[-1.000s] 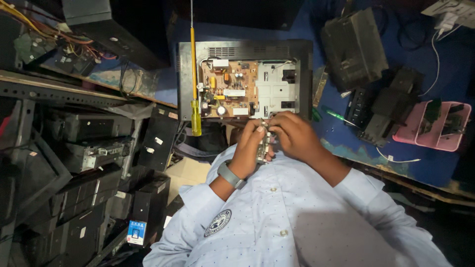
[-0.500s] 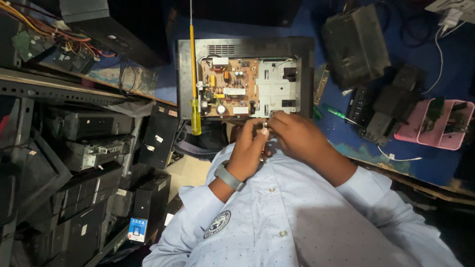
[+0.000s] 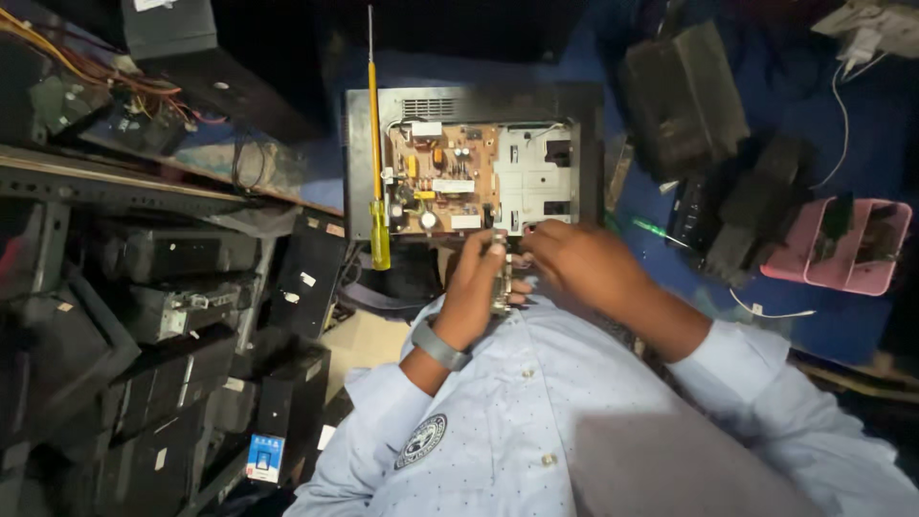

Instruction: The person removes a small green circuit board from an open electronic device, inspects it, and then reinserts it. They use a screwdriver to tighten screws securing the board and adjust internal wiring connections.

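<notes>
Both my hands meet just below an opened black device case (image 3: 356,163) that shows a brown circuit board (image 3: 442,190) and a grey metal plate (image 3: 536,187). My left hand (image 3: 476,292), with a grey wristband, grips a small grey metal part (image 3: 501,282). My right hand (image 3: 579,266) pinches the same part from the right, its fingertips at the case's lower edge. A yellow-handled screwdriver (image 3: 379,206) lies along the case's left side, blade pointing away from me.
Stacked black electronics boxes (image 3: 163,316) fill grey metal shelving at the left. Black adapters and casings (image 3: 747,206) lie on the blue surface at the right beside a pink tray (image 3: 885,273). Loose orange wires (image 3: 86,67) hang at the top left.
My hands have stayed together on the small part, shifting only slightly. The case and screwdriver have not moved.
</notes>
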